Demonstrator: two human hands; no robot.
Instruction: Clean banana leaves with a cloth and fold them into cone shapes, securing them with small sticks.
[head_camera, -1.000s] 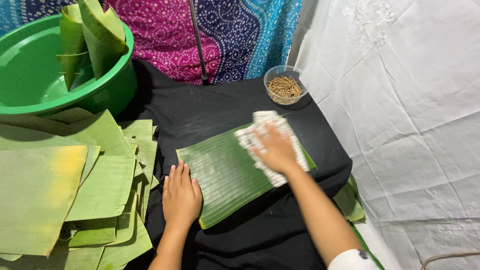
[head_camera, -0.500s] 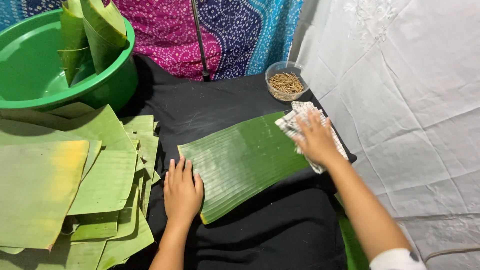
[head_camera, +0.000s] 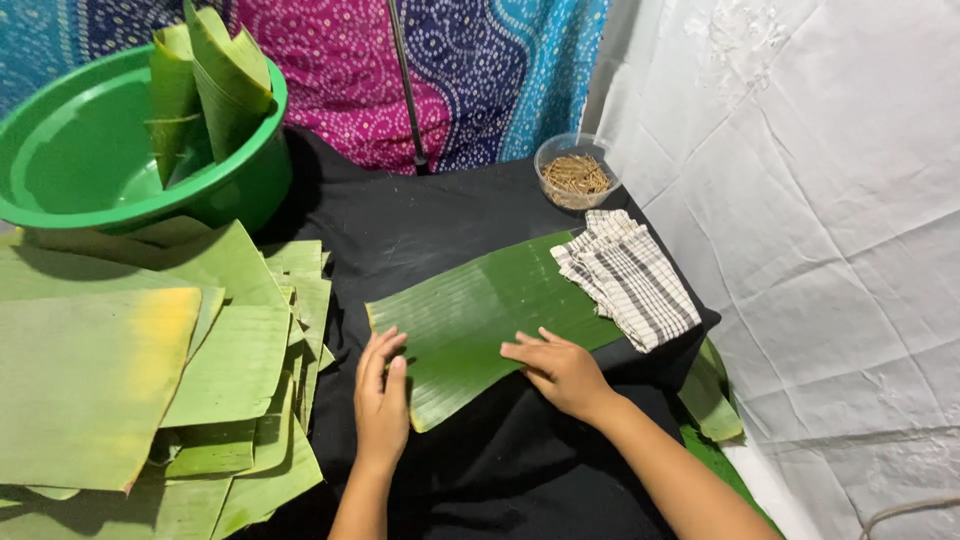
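- The green basin (head_camera: 90, 150) at the far left is the biggest holder here; a few rolled and folded leaf pieces (head_camera: 205, 85) stand up against its right rim, and the rest of its hollow shows bare green.
- The small clear bowl (head_camera: 574, 172) at the far edge of the black cloth (head_camera: 440, 230) holds a heap of thin brown sticks (head_camera: 574, 176).
- A wide stack of cut leaves (head_camera: 150, 370) covers the left side, reaching from just under the basin down to the near edge, with its ragged right edge just beside my left hand.
- The black cloth lies bare between the basin and the clear bowl, and again along the near edge between my forearms; on the right it ends at a drop beside the white sheet (head_camera: 830, 250).
- The dark green banana leaf (head_camera: 480, 310) lies flat in the middle, slanting from near left up to far right.
- A checked cloth (head_camera: 628, 275) lies folded over the leaf's far right corner, apart from both hands.
- My left hand (head_camera: 382, 400) rests flat, fingers together, on the leaf's near left end.
- My right hand (head_camera: 560, 372) lies palm down, fingers loosely spread, on the leaf's near edge; neither hand grips anything.
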